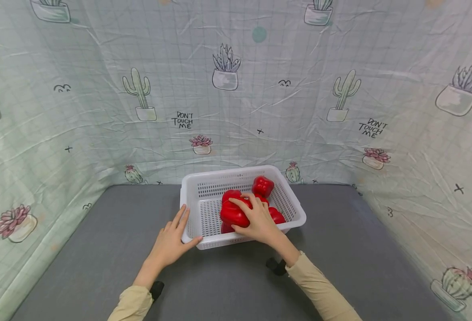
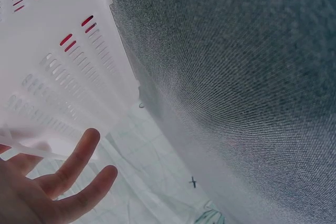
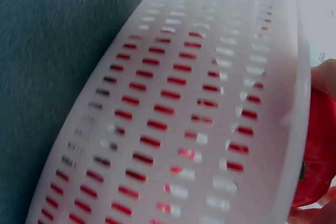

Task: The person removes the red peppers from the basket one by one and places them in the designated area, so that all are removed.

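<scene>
A white perforated plastic basket (image 1: pixel 192 209) holds several red bell peppers. Inside it, my right hand (image 1: pixel 258 218) grips a large red bell pepper (image 1: pixel 233 214), with fingers spread over its top and side. The right wrist view shows part of this pepper (image 3: pixel 319 148) above the rim, between thumb and fingers. At the basket's near left corner, my left hand (image 1: pixel 171 240) rests on the rim, fingers extended along the left side and thumb on the front edge. In the left wrist view, two fingertips (image 2: pixel 86 142) lie outside the basket wall.
Another red bell pepper (image 1: pixel 263 186) sits at the basket's back right, and one more (image 1: pixel 276 216) lies at the front right. The basket stands on a grey tabletop (image 1: pixel 228 281). A cactus-print cloth (image 1: pixel 248 116) hangs behind and along both sides.
</scene>
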Motion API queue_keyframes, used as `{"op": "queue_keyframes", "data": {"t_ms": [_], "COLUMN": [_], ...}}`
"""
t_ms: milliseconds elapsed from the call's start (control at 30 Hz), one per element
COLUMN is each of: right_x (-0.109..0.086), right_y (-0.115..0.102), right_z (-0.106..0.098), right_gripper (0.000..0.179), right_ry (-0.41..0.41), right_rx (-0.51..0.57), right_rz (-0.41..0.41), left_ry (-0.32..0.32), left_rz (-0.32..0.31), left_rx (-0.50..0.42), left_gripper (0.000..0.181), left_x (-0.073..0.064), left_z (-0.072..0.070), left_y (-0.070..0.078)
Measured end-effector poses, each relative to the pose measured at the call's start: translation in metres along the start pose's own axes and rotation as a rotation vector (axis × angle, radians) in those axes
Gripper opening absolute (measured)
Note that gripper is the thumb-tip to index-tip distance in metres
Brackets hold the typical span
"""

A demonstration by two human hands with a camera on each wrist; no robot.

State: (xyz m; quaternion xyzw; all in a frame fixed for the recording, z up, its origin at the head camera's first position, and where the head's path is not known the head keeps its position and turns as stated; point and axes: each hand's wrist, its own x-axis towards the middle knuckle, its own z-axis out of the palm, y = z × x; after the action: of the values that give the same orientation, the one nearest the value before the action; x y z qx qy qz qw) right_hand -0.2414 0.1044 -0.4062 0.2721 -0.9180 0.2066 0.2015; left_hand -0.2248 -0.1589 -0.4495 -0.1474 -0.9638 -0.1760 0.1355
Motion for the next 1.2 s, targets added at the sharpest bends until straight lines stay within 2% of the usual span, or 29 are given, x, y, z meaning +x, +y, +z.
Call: {"op": "queue_keyframes", "data": {"t_ms": [333, 600, 833, 1200], "right_x": [-0.012, -0.02, -0.023, -0.027], "right_y": [0.015, 0.022, 0.024, 0.031], "right_z": [-0.015, -0.019, -0.018, -0.015], "right_gripper": [0.078, 0.08, 0.08, 0.085], "right_ry": [0.1, 0.178, 0.184, 0.206], "right_rx": [-0.013, -0.001, 0.063, 0.028], "right_rz": [-0.015, 0.008, 0.013, -0.011], "left_ry": [-0.004, -0.003, -0.01, -0.016], "left_rz": [0.001, -0.003, -0.008, -0.018], "left_rx": [0.0, -0.009, -0.009, -0.021], "left_gripper": [0.087, 0.087, 0.087, 0.087], "left_x": [-0.001, 0.0, 0.0, 0.001], "left_z": [-0.002, -0.002, -0.004, -0.006], "left_y": [0.002, 0.002, 0.002, 0.003]}}
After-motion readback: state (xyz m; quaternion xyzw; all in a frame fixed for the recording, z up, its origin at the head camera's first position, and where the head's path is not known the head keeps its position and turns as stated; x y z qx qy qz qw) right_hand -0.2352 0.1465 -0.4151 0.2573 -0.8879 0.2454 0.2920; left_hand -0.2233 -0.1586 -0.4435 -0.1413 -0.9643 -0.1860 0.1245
